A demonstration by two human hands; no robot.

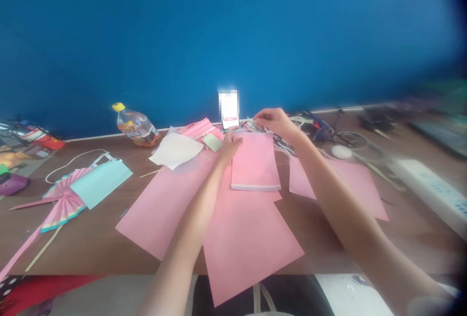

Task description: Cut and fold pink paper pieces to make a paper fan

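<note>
The pink pad [255, 162] lies near the middle of the table [146, 257], on top of loose pink sheets [251, 252]. The left hand [229, 144] touches the pad's upper left corner; whether its fingers grasp the pad cannot be determined. The right hand [278, 120] is positioned beyond the pad's upper right corner, beside a heap of paper scraps [286, 146]. Its fingers are bent, the tips close together; whether they grip a scrap cannot be determined.

Surrounding items: a lit phone [229, 109] stands behind the left hand, against the blue wall [233, 28]. A tilted bottle [136, 128] with a yellow cap, a white sheet [175, 150] and a folded paper fan [67, 196] occupy the left side. The right forearm passes over another pink sheet [350, 179], partly covering it. A power strip [430, 189] borders the right side.
</note>
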